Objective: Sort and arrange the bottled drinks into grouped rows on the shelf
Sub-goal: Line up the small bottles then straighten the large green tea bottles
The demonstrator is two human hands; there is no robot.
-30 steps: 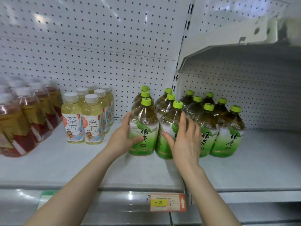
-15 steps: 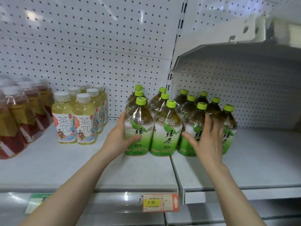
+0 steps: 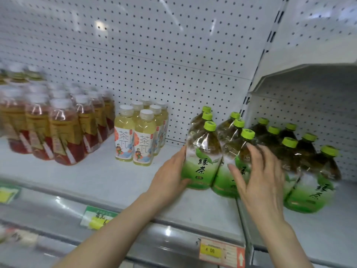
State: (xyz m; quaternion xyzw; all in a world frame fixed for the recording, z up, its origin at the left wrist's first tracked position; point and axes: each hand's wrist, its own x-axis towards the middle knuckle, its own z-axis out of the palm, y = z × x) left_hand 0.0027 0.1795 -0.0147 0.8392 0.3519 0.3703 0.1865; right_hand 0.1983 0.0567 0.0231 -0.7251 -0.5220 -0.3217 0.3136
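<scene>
Several green-tea bottles with lime caps stand in rows on the white shelf [image 3: 116, 180], right of centre. My left hand [image 3: 170, 176] cups the left side of the front-left green tea bottle [image 3: 201, 165], thumb across its base. My right hand [image 3: 257, 176] lies flat with spread fingers on the front of the neighbouring green tea bottle [image 3: 224, 182], hiding most of its label. More green-tea bottles, the nearest [image 3: 311, 190], stand to the right under the upper shelf.
Pale yellow tea bottles [image 3: 143, 144] with white caps stand left of the green ones, with a gap between. Red tea bottles [image 3: 63, 136] fill the far left. A pegboard wall [image 3: 154, 55] backs the shelf. A white upper shelf [image 3: 309, 55] overhangs at right. A price tag [image 3: 218, 252] hangs below.
My right hand has moved left, from the third column's front bottle to the second column's. My left hand stays on the front-left bottle. The view has swung left.
</scene>
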